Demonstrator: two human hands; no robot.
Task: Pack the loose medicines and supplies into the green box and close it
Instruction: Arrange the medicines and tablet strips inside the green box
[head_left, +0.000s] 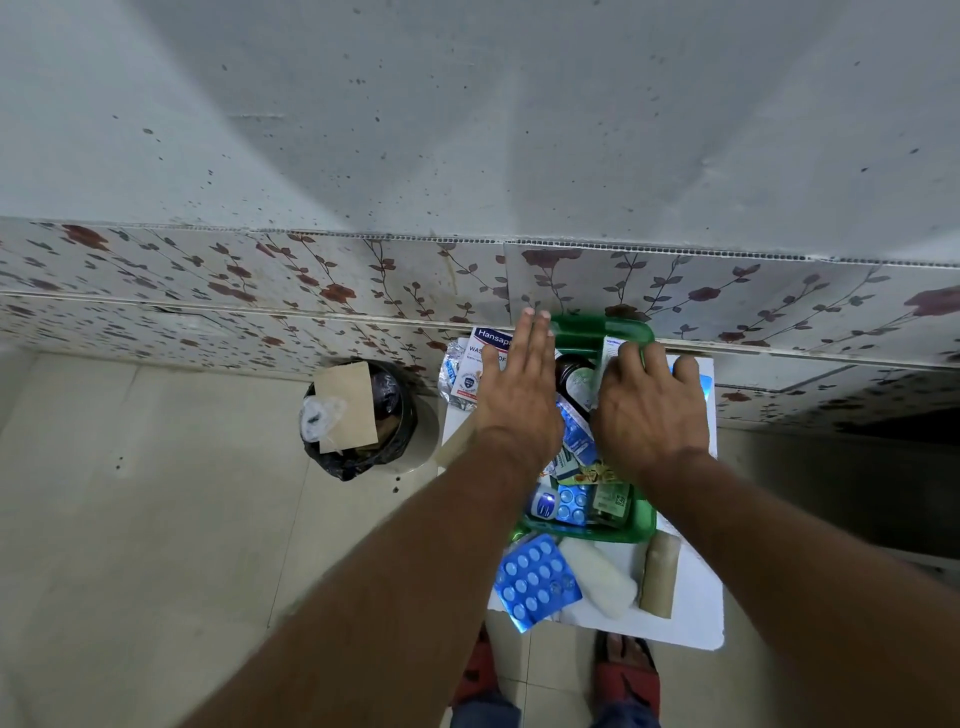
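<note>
The green box (641, 525) stands open on a small white table (691, 608), filled with blister packs, sachets and a dark bottle (571, 376). Its green lid (597, 330) lies at the far end. My left hand (519, 395) hovers flat with fingers apart over the box's left edge and a Hansaplast packet (480, 364). My right hand (649, 410) rests over the box's right side, fingertips on a white carton (613, 345); I cannot tell whether it grips it. In front of the box lie a blue blister pack (535, 582), a white roll (597, 577) and a beige roll (660, 574).
A bin with a black liner (363, 421), holding cardboard and plastic, stands on the floor left of the table. A flower-patterned tiled ledge (260, 291) runs behind the table against the wall. My sandalled feet (626, 670) are at the table's near edge.
</note>
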